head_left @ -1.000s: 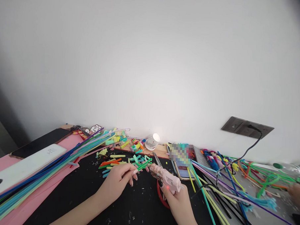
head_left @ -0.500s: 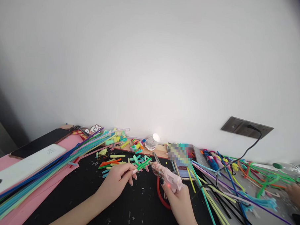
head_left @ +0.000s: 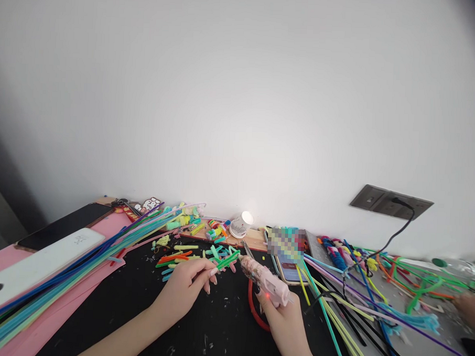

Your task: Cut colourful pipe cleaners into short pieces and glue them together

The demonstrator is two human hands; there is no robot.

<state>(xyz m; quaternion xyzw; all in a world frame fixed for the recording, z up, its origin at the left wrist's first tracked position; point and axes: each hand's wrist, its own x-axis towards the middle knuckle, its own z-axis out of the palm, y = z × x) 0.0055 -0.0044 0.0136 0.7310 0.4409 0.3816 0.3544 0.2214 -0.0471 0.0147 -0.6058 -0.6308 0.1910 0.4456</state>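
Note:
Between the fingertips of my left hand (head_left: 189, 286) are pinched green pipe cleaner pieces (head_left: 228, 260), held out to the right. My right hand (head_left: 284, 322) is wrapped round a pale pink glue gun (head_left: 266, 281) with a small red light on its side. Its nozzle, crusted near the tip, is right by the far end of the green pieces; whether it touches them I cannot tell. Red-handled scissors (head_left: 255, 307) lie partly hidden beneath the glue gun and right hand. Short cut pipe cleaners (head_left: 174, 259) in orange, yellow and blue lie just beyond the left hand.
Long pipe cleaners (head_left: 112, 256) and a white case (head_left: 40, 269) lie at left on pink paper. A lit white cup (head_left: 241, 224) stands near the wall. A phone (head_left: 290, 272), a wall socket (head_left: 389, 201) with a cord, and another person's hand (head_left: 468, 309) are at right.
Almost nothing differs. The glue gun and right hand have shifted very slightly, while the left hand keeps its place with the green pieces.

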